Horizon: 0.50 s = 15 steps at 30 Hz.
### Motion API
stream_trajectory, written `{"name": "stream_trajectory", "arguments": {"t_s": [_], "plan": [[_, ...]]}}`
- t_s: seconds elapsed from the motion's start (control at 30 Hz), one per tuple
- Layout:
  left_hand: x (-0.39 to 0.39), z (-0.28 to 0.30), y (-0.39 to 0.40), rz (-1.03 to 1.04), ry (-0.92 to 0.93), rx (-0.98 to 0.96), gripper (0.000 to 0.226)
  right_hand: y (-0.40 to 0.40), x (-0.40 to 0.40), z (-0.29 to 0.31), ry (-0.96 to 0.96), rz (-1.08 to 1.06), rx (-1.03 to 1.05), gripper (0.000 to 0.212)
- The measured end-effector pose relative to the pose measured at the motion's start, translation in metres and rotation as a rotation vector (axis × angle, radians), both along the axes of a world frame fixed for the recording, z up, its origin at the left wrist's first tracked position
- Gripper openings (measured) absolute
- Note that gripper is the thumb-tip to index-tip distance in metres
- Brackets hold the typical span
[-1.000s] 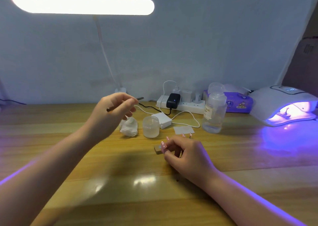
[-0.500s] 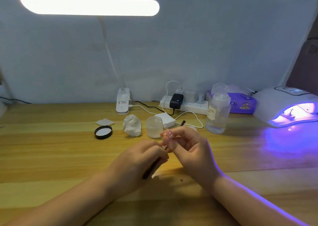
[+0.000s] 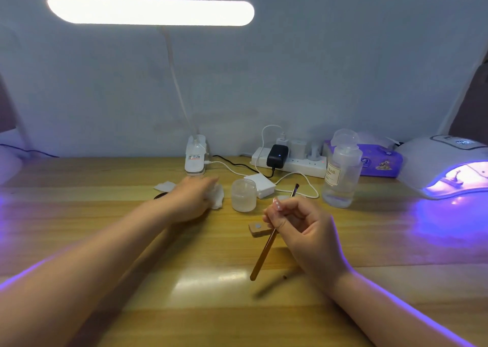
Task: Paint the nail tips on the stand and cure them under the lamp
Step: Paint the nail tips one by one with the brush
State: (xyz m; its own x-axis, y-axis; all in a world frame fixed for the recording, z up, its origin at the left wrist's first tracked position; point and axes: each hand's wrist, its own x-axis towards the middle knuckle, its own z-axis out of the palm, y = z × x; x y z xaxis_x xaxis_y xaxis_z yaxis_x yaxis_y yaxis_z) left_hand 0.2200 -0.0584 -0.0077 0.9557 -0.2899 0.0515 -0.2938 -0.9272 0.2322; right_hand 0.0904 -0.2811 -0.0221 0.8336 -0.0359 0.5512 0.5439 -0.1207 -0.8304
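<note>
Brush (image 3: 266, 246) in right hand (image 3: 303, 230) — tilted

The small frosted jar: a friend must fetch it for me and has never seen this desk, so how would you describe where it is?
Start at the white power strip along the back of the wooden desk. Just in front of it stands the small frosted jar, between a crumpled white tissue and a flat white box. It is short, wide and lidless, unlike the taller clear bottle with a label to its right.
</note>
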Motion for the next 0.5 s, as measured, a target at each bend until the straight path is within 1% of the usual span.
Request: {"name": "stream_trajectory", "arguments": {"t_s": [0.07,0.17,0.2,0.23,0.3,0.4,0.47,0.5], "plan": [[0.001,-0.007,0.002,-0.050,-0.040,-0.001,0.040,0.000,0.000,-0.001,-0.003,0.001,-0.028,0.005],[-0.002,-0.011,0.002,-0.049,-0.106,0.007,0.010,0.001,-0.001,-0.001,-0.010,0.013,-0.057,0.006],[-0.003,-0.011,0.002,-0.047,-0.109,0.014,0.013,0.001,-0.002,-0.001,-0.012,0.017,-0.063,0.006],[-0.003,-0.010,0.001,-0.054,-0.106,0.000,0.021,0.001,-0.002,-0.001,-0.015,0.020,-0.069,0.005],[-0.004,-0.009,0.000,-0.073,-0.135,-0.089,0.028,0.001,-0.003,0.000,-0.022,0.023,-0.082,0.005],[-0.010,-0.010,-0.001,-0.031,-0.296,-0.212,0.029,0.001,-0.003,0.000,-0.028,0.016,-0.092,0.006],[-0.013,-0.011,0.000,0.032,-0.396,-0.215,0.032,0.001,-0.002,0.000,-0.025,0.015,-0.094,0.006],[-0.015,-0.011,0.000,0.063,-0.417,-0.232,0.036,0.001,-0.002,0.000,-0.023,0.018,-0.095,0.006]]}}
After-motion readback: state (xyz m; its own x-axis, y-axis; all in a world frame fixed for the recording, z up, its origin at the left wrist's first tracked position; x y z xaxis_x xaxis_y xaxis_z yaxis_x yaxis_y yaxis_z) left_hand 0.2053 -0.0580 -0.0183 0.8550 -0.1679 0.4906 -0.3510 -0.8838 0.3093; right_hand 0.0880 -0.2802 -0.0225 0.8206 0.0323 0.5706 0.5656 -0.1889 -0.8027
